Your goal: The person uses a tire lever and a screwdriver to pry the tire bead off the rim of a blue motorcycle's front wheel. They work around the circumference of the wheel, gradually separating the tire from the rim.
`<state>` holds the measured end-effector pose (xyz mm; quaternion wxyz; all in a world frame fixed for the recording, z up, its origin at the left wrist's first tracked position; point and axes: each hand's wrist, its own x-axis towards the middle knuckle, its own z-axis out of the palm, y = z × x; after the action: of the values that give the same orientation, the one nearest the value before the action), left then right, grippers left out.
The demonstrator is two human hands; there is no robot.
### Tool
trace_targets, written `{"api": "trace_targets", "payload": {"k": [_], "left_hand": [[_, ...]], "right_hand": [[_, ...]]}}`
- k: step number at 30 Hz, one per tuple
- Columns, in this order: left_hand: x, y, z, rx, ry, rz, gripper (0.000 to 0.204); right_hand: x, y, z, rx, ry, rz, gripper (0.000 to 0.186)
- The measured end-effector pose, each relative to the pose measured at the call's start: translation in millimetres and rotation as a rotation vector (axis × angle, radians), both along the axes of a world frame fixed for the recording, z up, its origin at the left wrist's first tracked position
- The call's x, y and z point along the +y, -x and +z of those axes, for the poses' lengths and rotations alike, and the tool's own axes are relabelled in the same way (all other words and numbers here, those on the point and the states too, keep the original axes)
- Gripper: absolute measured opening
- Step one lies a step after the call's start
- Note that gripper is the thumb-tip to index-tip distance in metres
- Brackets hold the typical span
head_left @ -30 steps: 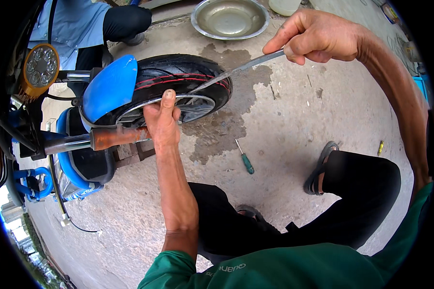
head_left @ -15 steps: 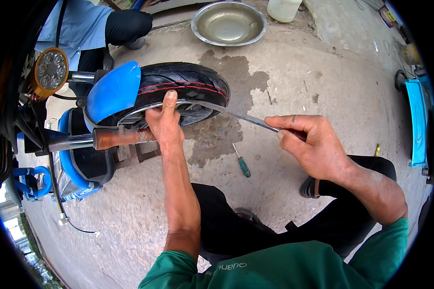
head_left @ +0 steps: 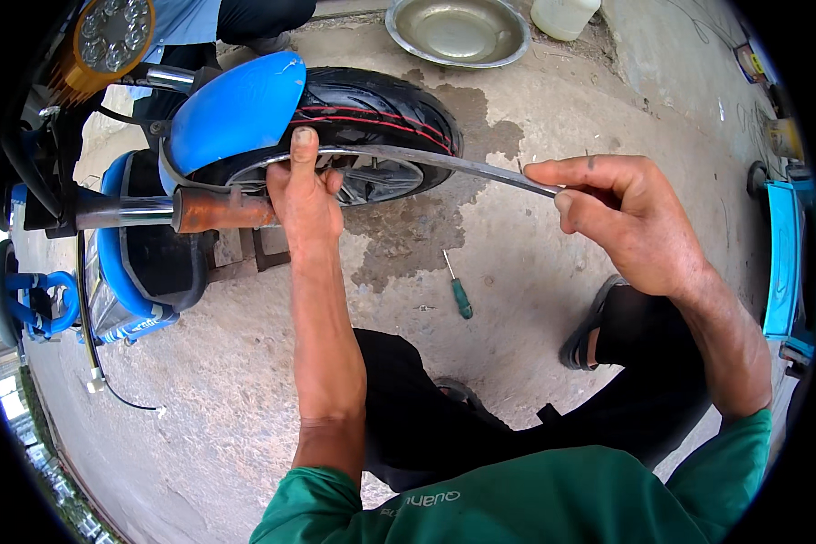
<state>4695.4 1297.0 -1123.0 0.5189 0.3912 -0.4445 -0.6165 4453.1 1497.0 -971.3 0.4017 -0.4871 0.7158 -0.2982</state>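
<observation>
A black tyre (head_left: 381, 104) with red stripes sits on a silver rim under a blue mudguard (head_left: 231, 113), beside an orange fork leg (head_left: 218, 210). My left hand (head_left: 306, 195) grips the wheel rim, thumb up against the tyre; its fingertips are partly hidden. My right hand (head_left: 635, 218) is closed on the outer end of a long flat metal bar (head_left: 480, 169), whose other end lies along the rim near my left thumb. A green-handled screwdriver (head_left: 461, 295) lies on the concrete below the wheel.
A metal basin (head_left: 458, 32) and plastic jug (head_left: 564, 14) stand at the back. Another person's dark trouser leg (head_left: 254, 18) is beyond the wheel. A turquoise object (head_left: 784, 258) stands at right, and blue scooter parts (head_left: 127, 236) at left. My legs are below.
My right hand first swung down from high at the right with the bar, then rose slightly. The whole view has shifted a little; my left hand stays on the rim.
</observation>
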Motion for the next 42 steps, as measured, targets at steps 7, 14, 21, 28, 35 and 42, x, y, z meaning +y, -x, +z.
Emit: {"api": "trace_targets", "payload": {"k": [7, 14, 21, 28, 35, 42], "left_hand": [[-2.1, -2.2, -5.8, 0.119, -0.040, 0.050, 0.057], [-1.2, -3.3, -6.8, 0.145, 0.003, 0.024, 0.058], [-0.7, 0.3, -2.6, 0.153, 0.059, -0.019, 0.053], [3.3, 0.7, -3.3, 0.125, 0.030, 0.069, 0.055], [42.0, 4.0, 4.7, -0.264, 0.036, 0.208, 0.061], [72.8, 4.6, 1.7, -0.423, 0.274, 0.310, 0.053]], "right_hand": [[-21.3, -0.9, 32.4, 0.122, 0.023, 0.146, 0.039], [40.4, 49.0, 97.8, 0.148, -0.074, -0.107, 0.040], [40.1, 18.4, 36.0, -0.093, -0.154, -0.081, 0.034], [26.9, 6.1, -3.2, -0.154, -0.146, -0.126, 0.036], [6.2, 7.7, 19.9, -0.076, -0.137, -0.044, 0.036], [3.9, 7.1, 22.9, -0.064, -0.148, -0.035, 0.035]]}}
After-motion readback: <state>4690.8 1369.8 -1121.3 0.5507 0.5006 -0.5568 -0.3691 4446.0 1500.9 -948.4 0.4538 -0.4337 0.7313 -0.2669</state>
